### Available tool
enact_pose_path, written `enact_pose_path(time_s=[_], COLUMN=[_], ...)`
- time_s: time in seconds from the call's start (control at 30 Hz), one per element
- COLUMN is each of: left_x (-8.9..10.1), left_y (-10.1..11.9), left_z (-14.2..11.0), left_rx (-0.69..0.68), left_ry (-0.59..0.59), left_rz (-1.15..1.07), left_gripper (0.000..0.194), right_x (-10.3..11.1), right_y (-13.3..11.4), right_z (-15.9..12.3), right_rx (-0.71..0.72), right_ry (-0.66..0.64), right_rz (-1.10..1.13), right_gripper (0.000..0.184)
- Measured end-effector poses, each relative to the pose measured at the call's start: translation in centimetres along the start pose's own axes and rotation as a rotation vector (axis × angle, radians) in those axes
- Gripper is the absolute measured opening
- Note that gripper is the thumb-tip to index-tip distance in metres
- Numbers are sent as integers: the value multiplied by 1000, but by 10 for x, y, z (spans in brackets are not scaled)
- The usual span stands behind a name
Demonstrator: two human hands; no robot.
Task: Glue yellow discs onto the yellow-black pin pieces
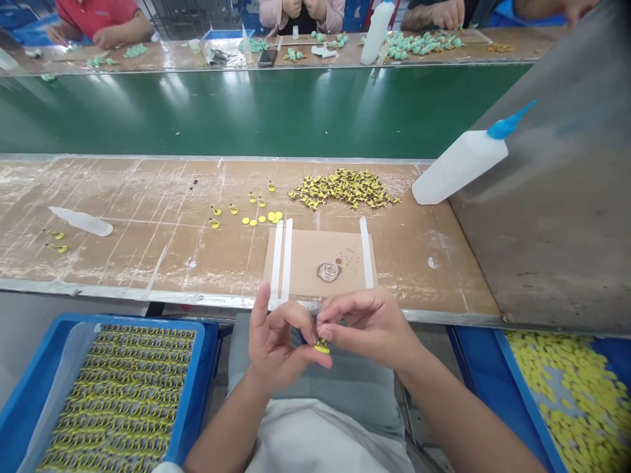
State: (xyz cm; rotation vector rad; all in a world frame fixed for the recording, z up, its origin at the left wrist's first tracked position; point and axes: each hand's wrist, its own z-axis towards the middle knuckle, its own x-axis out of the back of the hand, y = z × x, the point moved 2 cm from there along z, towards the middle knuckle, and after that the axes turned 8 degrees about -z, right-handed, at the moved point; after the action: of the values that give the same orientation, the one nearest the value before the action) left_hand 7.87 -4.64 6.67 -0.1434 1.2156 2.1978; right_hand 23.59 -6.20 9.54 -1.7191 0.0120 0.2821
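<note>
A small yellow piece (322, 346) sits pinched between the two hands, low over the person's lap and just short of the table edge, its shape mostly hidden by the fingers. The right hand (367, 326) closes on it from above with thumb and fingertips, while the left hand (276, 345) supports it from below, index finger raised clear. Both grips look shut on the piece. The likeliest trouble is a slip: something this small could squirt from the fingertips and drop into the lap or beside the table (any tackiness can't be judged from here). Too much pressure could also bend it. Both forearms angle inward, wrists lifted.

Ahead lie a cardboard sheet (305, 263) bearing a brownish smear (328, 272), white tape strips (366, 253), loose yellow discs (259, 219), and a heap of yellow-and-dark parts (344, 187). A squeeze bottle (458, 164) with a blue nozzle lies farther right, between a blue tray (123, 320) and a blue bin (526, 394) flanking the person.
</note>
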Motion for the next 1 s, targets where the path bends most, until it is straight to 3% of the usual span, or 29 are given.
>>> enact_pose_path(time_s=[0.6, 1.0], left_x=[2, 5], left_y=[3, 8], left_z=[-3, 6], left_rx=[35, -99], left_ry=[-35, 3], left_rz=[68, 139], left_gripper=[112, 109], right_x=[1, -2], right_y=[-2, -7], right_z=[2, -2], right_rx=[15, 20], right_ry=[-33, 77], right_rz=[-66, -116], right_gripper=[16, 24])
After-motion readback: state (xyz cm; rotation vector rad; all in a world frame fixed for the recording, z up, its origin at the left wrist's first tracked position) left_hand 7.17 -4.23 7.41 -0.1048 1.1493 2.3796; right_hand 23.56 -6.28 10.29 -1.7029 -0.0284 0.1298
